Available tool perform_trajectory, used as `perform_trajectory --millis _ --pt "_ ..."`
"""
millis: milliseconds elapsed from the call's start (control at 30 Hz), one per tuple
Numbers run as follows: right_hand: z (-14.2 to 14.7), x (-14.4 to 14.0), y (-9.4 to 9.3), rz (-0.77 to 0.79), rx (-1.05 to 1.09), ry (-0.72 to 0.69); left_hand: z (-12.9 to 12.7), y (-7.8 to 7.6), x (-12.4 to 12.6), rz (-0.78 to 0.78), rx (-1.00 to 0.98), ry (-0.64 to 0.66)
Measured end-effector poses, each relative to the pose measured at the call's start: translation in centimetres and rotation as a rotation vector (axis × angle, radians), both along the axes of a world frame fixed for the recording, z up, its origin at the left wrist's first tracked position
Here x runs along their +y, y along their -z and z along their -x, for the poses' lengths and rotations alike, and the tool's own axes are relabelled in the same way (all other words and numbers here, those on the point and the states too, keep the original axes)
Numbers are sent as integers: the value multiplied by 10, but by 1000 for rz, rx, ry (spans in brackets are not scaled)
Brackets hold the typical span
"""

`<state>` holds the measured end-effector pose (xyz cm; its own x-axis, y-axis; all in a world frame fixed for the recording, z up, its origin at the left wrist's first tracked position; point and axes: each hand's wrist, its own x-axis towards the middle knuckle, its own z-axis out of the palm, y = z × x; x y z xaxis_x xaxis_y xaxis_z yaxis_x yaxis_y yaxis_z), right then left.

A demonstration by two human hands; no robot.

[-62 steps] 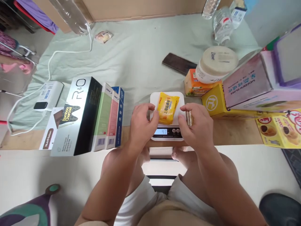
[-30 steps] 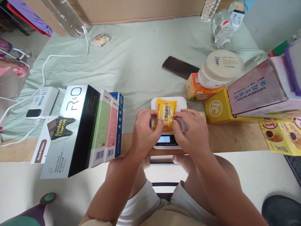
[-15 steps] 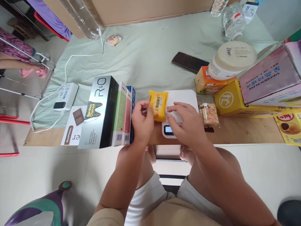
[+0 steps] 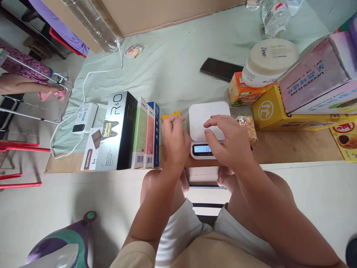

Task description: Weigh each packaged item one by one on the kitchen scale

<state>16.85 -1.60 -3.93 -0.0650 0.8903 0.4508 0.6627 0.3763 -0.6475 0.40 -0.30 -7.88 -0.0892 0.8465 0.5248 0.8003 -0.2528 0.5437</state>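
Observation:
My left hand [image 4: 176, 139] is at the table's front edge, between the scale and the upright boxes. Its fingers are curled over a yellow snack packet [image 4: 170, 115], and only the packet's far edge shows past them. To the right lies a white kitchen scale [image 4: 202, 123] with a bare platform and a lit display [image 4: 202, 149], partly covered. My right hand [image 4: 230, 139] hovers at the scale's right side, thumb and fingers apart, with nothing in it. A clear-wrapped snack [image 4: 248, 126] lies just beyond that hand, partly hidden by it.
A silver-and-black box [image 4: 115, 130] and several slimmer boxes [image 4: 140, 134] stand at left, near a white power bank [image 4: 85, 117] with a cable. At right are an orange box [image 4: 238, 89], a Dove jar [image 4: 272, 61] and yellow boxes [image 4: 270, 109]. A phone [image 4: 221, 69] lies behind the scale.
The yellow packet has moved left with my left hand, from the scale's edge to beside the blue box. My right hand stays by the scale. The view has shifted slightly.

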Motion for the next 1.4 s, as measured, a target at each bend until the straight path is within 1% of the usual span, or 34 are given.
perform_trajectory --millis 67,167,233,267,333,400,467,567,667,700,800,867,967,1033,1100,1167,1233,1300,1400 --pt "-11 2 -1 -29 1 86 -9 -4 -2 -65 1 111" --pt "-34 5 1 -40 -23 276 -27 -11 -4 -148 -28 284" --pt "-48 5 5 -4 -58 375 -39 -14 -5 -138 -33 381" --pt "-54 4 7 25 -83 399 -45 -14 -6 -117 -28 414" --pt "-60 0 13 93 -139 371 -54 -13 -6 -68 -6 459" --pt "-60 -5 19 135 -195 291 -61 -12 -5 -31 17 478" --pt "-58 -9 24 141 -240 246 -64 -10 -5 -9 41 475" --pt "-55 -11 28 129 -280 217 -66 -10 -5 1 88 463" --pt "-57 -10 28 134 -298 139 -66 -11 -5 -34 98 462" --pt "-58 -10 28 134 -299 134 -66 -11 -5 -55 83 459" --pt "-60 -11 22 113 -277 196 -64 -12 -7 -144 5 439" --pt "-60 -13 15 74 -257 247 -62 -13 -8 -182 -46 423" --pt "-55 -13 2 -42 -209 298 -57 -15 -8 -206 -99 415" --pt "-47 -11 -3 -110 -169 270 -52 -15 -7 -223 -119 404" --pt "-36 -5 -4 -126 -135 187 -46 -15 -5 -230 -126 373" --pt "-23 2 1 -88 -111 112 -38 -15 -4 -215 -126 322" --pt "-11 7 7 -24 -99 86 -31 -15 -3 -189 -121 270" --pt "-5 11 12 16 -104 104 -22 -16 -3 -159 -110 234" --pt "-8 10 13 -20 -123 173 -10 -15 0 -59 -103 199"
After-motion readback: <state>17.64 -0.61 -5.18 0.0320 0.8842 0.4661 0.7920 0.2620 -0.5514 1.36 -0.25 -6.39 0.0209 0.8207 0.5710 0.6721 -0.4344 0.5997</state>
